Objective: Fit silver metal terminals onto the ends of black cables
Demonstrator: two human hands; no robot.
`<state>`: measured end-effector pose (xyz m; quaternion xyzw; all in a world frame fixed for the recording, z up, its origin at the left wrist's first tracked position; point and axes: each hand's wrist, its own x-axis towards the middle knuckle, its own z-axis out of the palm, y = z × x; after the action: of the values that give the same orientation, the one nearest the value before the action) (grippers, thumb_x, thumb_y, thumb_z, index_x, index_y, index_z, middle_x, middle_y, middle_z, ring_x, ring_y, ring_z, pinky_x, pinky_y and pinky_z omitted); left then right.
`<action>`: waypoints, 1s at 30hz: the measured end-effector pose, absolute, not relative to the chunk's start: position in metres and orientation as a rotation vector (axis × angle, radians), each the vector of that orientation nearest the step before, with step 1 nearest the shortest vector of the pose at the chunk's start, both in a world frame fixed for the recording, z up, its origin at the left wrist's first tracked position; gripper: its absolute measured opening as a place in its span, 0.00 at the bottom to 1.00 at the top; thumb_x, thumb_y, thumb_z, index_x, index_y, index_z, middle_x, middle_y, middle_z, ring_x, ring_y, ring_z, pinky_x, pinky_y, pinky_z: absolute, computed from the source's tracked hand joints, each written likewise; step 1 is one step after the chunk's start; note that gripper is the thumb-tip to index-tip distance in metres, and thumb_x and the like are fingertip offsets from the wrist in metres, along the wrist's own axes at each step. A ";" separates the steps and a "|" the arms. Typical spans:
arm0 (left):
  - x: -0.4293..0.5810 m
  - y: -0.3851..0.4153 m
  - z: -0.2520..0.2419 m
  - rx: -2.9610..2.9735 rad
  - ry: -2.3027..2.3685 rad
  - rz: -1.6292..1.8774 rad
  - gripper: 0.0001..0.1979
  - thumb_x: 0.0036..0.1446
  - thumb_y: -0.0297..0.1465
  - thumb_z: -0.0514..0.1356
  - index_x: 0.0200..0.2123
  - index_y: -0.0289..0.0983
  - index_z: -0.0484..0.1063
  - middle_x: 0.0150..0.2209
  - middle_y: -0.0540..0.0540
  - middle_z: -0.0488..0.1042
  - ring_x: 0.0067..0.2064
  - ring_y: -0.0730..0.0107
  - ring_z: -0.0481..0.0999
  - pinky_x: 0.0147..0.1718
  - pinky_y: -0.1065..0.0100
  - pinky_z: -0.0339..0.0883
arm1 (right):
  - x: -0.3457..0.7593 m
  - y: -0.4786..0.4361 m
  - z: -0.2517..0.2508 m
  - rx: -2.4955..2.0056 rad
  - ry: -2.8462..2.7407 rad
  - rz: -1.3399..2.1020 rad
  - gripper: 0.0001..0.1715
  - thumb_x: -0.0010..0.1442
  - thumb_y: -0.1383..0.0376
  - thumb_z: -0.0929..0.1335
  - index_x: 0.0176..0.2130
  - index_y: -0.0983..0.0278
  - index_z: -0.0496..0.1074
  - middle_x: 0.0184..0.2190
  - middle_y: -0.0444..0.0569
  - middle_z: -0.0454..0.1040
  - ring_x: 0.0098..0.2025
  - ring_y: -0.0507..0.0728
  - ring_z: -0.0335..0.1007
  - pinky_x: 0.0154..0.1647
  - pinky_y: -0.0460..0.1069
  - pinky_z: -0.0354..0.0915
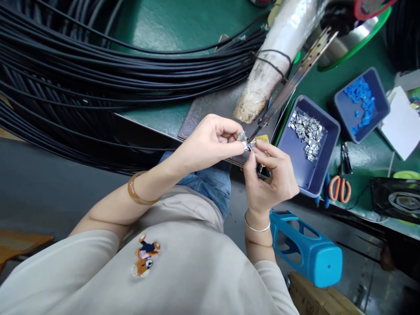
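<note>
My left hand point(216, 142) is closed in a pinch on a small pale piece at the bench edge. Facing it, my right hand point(269, 175) pinches a small silver connector point(252, 144), and the fingertips of both hands nearly meet. The thin tip of a soldering iron point(288, 89) comes down from the upper right to the connector. Something yellow point(262, 138) lies just behind the fingers. Which fine parts touch cannot be made out.
Black cables point(138, 74) cover the left of the green bench. A wrapped white roll point(275, 57) stands behind my hands. Rightward are a bin of metal connectors point(300, 173), a bin of blue pieces point(379, 94) and orange-handled scissors point(340, 188). A blue stool point(328, 262) is below.
</note>
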<state>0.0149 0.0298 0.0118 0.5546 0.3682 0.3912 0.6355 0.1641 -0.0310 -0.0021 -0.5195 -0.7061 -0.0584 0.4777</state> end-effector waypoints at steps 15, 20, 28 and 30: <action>0.013 0.029 0.007 1.299 0.832 0.873 0.09 0.49 0.23 0.62 0.19 0.33 0.67 0.19 0.53 0.60 0.22 0.82 0.58 0.20 0.74 0.50 | 0.167 -0.033 -0.003 -1.270 -1.755 -0.142 0.09 0.58 0.74 0.72 0.38 0.62 0.72 0.40 0.47 0.82 0.43 0.54 0.80 0.44 0.49 0.78; 0.013 0.029 0.006 1.293 0.822 0.874 0.08 0.49 0.23 0.62 0.20 0.33 0.68 0.19 0.53 0.61 0.23 0.82 0.58 0.20 0.74 0.50 | 0.166 -0.033 -0.004 -1.286 -1.730 -0.121 0.08 0.58 0.73 0.72 0.38 0.62 0.73 0.41 0.46 0.81 0.42 0.54 0.80 0.42 0.48 0.78; 0.012 0.027 0.006 1.266 0.831 0.859 0.08 0.50 0.23 0.62 0.20 0.33 0.69 0.18 0.53 0.64 0.21 0.82 0.61 0.20 0.75 0.52 | 0.168 -0.033 -0.007 -1.294 -1.696 -0.048 0.09 0.58 0.73 0.72 0.39 0.62 0.73 0.40 0.46 0.81 0.42 0.53 0.80 0.39 0.47 0.78; 0.012 0.027 0.006 1.267 0.835 0.845 0.08 0.50 0.23 0.62 0.20 0.32 0.70 0.18 0.53 0.65 0.21 0.82 0.61 0.19 0.76 0.52 | 0.168 -0.033 -0.007 -1.298 -1.699 -0.052 0.09 0.58 0.73 0.72 0.39 0.62 0.73 0.40 0.46 0.81 0.42 0.53 0.80 0.39 0.47 0.77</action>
<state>0.0122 0.0272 0.0061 0.5567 0.3668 0.3713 0.6462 0.1681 -0.0327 -0.0071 -0.5323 -0.6967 -0.0215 0.4805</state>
